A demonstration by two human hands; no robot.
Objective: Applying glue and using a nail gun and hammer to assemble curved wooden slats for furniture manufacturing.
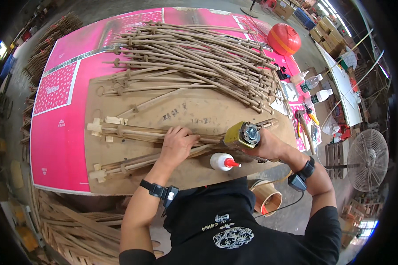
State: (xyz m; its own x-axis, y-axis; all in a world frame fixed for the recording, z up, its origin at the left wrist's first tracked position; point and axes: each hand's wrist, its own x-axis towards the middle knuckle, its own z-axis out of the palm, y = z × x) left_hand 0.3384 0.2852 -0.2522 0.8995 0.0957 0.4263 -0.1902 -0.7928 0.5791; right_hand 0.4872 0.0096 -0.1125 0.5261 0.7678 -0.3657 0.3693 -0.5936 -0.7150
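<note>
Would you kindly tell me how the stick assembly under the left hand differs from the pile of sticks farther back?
The stick assembly lies flat alone, pinned by the left hand; the pile of sticks is heaped, crisscrossed and untouched. The assembly has pale cross blocks at its end; the pile shows small collars. Both are brown wood.

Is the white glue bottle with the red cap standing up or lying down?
Lying down: the glue bottle rests on its side on the board, red cap pointing right.

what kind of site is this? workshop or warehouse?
Most likely a small woodworking workshop: a big pile of turned wooden sticks on the brown work board, a yellow power tool in the right hand, and a glue bottle beside it.
</note>
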